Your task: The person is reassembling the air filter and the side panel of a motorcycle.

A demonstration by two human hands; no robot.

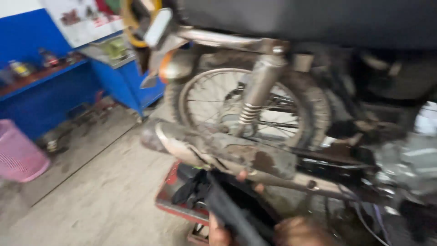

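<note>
A muddy motorcycle stands close in front of me, with its spoked rear wheel (205,105), chrome shock absorber (260,86) and rusty exhaust pipe (214,148) in view. At the bottom edge my left hand (219,235) grips a black rubber strip (226,208) that runs up toward the exhaust. My right hand (298,232) is low beside a curved black rubber part (266,207); blur hides its fingers. Two fingertips (249,180) show just under the exhaust; I cannot tell whose they are.
A red tray (175,207) with dark tools lies on the concrete floor under the exhaust. A pink mesh basket (18,157) stands at the left. Blue workbenches (50,98) with bottles line the back wall. The black seat (309,20) overhangs the wheel.
</note>
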